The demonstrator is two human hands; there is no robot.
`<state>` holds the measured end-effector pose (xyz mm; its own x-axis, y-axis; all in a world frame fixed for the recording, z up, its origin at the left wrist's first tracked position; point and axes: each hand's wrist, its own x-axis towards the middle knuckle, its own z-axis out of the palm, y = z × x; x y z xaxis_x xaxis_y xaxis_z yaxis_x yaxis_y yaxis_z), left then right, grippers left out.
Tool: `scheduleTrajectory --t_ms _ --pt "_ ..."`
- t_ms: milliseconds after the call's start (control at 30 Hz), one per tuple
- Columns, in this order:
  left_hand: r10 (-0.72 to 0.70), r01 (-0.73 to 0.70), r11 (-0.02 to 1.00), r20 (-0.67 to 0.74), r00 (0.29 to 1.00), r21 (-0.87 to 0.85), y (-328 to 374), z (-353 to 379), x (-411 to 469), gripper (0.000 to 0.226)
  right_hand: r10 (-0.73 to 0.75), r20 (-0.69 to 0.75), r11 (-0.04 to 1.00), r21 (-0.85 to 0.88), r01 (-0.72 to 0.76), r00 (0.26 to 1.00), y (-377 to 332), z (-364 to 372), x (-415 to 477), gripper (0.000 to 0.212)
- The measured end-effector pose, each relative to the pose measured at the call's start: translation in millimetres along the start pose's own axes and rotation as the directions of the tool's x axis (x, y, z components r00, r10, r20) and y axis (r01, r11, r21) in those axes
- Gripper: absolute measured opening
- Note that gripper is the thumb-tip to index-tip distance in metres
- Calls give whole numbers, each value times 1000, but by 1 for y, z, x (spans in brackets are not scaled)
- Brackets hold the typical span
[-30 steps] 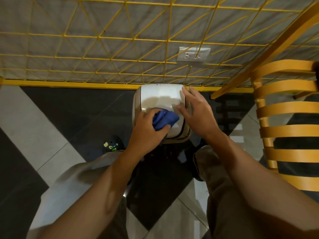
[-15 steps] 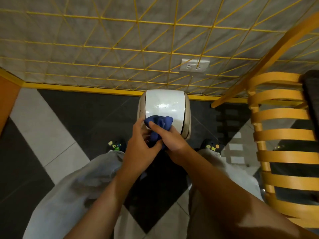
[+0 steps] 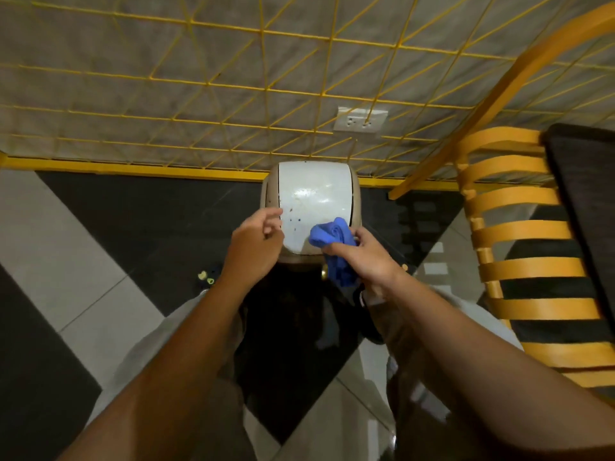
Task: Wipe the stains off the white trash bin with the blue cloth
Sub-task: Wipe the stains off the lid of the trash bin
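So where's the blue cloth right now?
The blue cloth is bunched in the right hand, against the near right edge of the white trash bin lid; the left hand hovers beside it.

A: What hems in the white trash bin [image 3: 314, 201]?

B: The yellow wire grid [image 3: 233, 94] and wall stand just behind it. The orange slatted chair [image 3: 522, 234] crowds the right side, near but apart.

A: And the left?

B: Open floor [image 3: 116, 221] there. The lid's middle lies bare between the left hand [image 3: 254, 247] and the right hand [image 3: 367, 257], which bunches the blue cloth [image 3: 331, 234] at the near right corner.
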<state>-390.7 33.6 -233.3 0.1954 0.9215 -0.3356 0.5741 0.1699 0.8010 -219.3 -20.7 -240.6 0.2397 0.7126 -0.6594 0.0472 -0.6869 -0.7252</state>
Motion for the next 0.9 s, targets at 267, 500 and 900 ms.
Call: scheduleTrajectory --t_ms 267,500,900 --pt "307 -320 843 102 946 432 8 -20 96 33 -634 143 489 -687 538 760 -37 -3 37 58" --pt "253 -331 773 215 943 541 9 -11 147 33 -687 279 223 -797 561 670 -51 16 78 55" --pt "245 -296 810 166 955 506 -1 -5 147 34 -617 446 95 -776 624 649 -24 26 72 56"
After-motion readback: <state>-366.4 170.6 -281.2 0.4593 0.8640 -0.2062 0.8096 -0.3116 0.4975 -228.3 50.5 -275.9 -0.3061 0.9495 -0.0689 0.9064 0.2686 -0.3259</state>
